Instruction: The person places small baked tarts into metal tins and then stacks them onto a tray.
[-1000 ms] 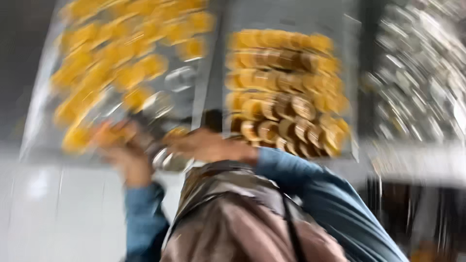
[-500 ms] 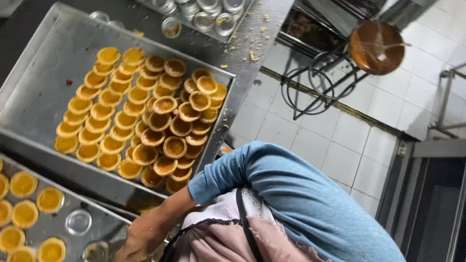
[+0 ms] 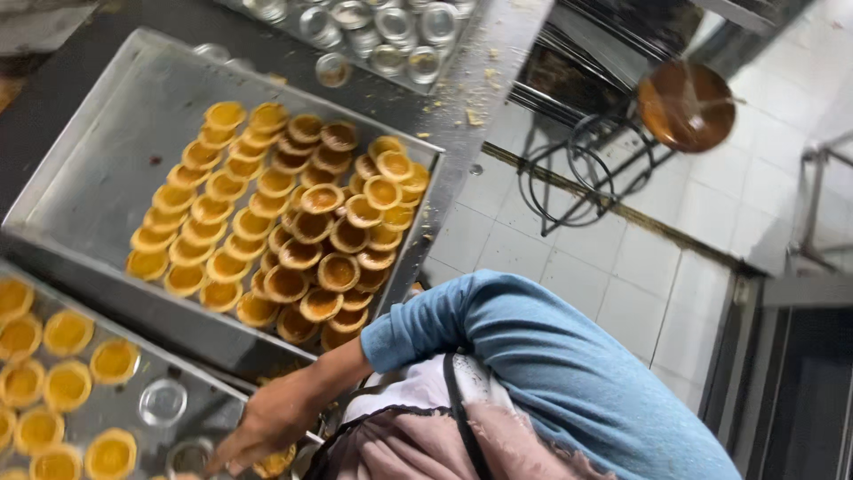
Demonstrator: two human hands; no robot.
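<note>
Reaching down beside the big metal tray (image 3: 98,169), the right hand (image 3: 267,422) is stretching out of a blue sleeve (image 3: 533,356), its fingers (image 3: 233,455) spread and pointing downward over a small tart (image 3: 274,462) at the bottom edge of view; whether they are gripping that tart or only touching it cannot be told, since the hand is covering most of it. The left hand is not showing. Inside the big tray, baked tarts (image 3: 293,227) are lying packed in rows toward its right side, pale yellow ones to the left, browner ones to the right. Just below the big tray, a second tray (image 3: 133,409) is holding yellow filled tarts (image 3: 67,360) and an empty round tin (image 3: 163,402). Above the big tray, a third tray (image 3: 444,76) is carrying shiny empty tins (image 3: 391,36). Well to the right of the big tray, a brown round stool (image 3: 686,105) is standing on white floor tiles (image 3: 622,267).
</note>
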